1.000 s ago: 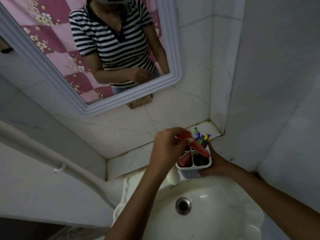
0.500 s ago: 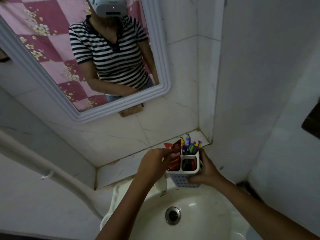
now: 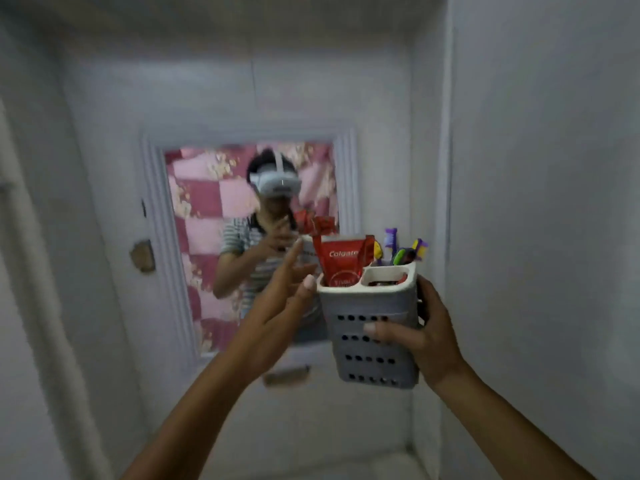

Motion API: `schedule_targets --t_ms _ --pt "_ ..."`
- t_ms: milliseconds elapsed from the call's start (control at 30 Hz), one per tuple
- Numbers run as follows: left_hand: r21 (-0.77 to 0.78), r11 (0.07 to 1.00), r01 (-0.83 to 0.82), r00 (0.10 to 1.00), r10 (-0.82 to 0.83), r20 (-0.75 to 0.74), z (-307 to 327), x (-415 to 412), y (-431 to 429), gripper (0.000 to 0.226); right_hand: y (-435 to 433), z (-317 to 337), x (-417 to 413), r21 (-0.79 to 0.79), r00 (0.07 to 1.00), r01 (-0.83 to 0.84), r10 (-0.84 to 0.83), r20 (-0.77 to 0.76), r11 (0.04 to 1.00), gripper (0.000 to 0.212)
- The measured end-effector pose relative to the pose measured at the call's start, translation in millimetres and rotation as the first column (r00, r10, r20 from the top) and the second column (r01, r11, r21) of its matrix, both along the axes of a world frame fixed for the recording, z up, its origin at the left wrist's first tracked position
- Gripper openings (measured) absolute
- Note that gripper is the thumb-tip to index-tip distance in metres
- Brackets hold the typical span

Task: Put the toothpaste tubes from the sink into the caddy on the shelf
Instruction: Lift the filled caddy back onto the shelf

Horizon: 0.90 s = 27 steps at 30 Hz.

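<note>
A white perforated caddy (image 3: pixel 372 337) is lifted high in front of the mirror, gripped from the right side by my right hand (image 3: pixel 420 336). A red Colgate toothpaste tube (image 3: pixel 341 259) stands upright in its left compartment, and more red tube ends rise behind it. Several coloured toothbrushes (image 3: pixel 403 252) stick out of the back right compartment. My left hand (image 3: pixel 282 301) is beside the caddy's left rim, fingers spread, the thumb near the rim, holding nothing. The sink and shelf are out of view.
A white-framed mirror (image 3: pixel 343 174) hangs on the tiled back wall and reflects a person in a striped shirt. A white side wall (image 3: pixel 536 202) stands close on the right. A chipped patch (image 3: pixel 142 255) marks the wall left of the mirror.
The caddy has been raised from just above the sink up to mirror height, and the view has tilted up. My left hand has let go of the toothpaste tube and opened.
</note>
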<state>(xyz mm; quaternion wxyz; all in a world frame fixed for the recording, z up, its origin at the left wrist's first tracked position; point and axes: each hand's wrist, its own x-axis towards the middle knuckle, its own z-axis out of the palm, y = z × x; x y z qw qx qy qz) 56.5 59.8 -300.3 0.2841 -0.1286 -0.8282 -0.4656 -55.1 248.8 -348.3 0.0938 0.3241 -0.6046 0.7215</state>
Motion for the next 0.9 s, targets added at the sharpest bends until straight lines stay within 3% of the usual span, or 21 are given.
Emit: schedule_targets --t_ms 100,167,267,367,467,600,767,900 --pt "-0.211 0.964 -0.16 0.978 0.125 -0.169 79 4 -4 0.068 -2 111 -5 -0.084 0.986 -0.035 0.02 -0.167 0.996 0.058" --pt "-0.408 0.812 -0.417 0.891 0.277 -0.36 132 4 -4 0.069 -5 182 -7 -0.13 0.972 -0.013 -0.018 -0.233 0.991 0.051" --pt "-0.468 0.453 -0.759 0.639 0.383 -0.667 207 -1 -5 0.064 -11 283 -15 -0.233 0.956 0.128 -0.183 -0.23 0.964 0.07" --pt "-0.446 0.269 -0.854 0.52 0.393 -0.758 269 -17 -22 0.067 -15 368 -8 -0.301 0.912 0.283 -0.353 -0.211 0.911 0.102" --pt "-0.477 0.115 -0.871 0.468 0.486 -0.738 309 -33 -46 0.072 -18 425 6 -0.286 0.848 0.429 -0.491 -0.199 0.857 0.106" --pt "-0.563 0.126 -0.817 0.529 0.554 -0.643 316 -49 -74 0.076 -33 464 -9 -0.271 0.763 0.588 -0.634 -0.128 0.762 0.102" --pt "-0.52 0.118 -0.846 0.502 0.506 -0.701 305 -62 -90 0.081 -63 462 -59 -0.24 0.668 0.717 -0.743 -0.031 0.654 0.107" --pt "-0.511 0.141 -0.848 0.51 0.48 -0.714 305 -67 -98 0.095 -79 452 -93 -0.274 0.617 0.737 -0.781 -0.099 0.617 0.121"
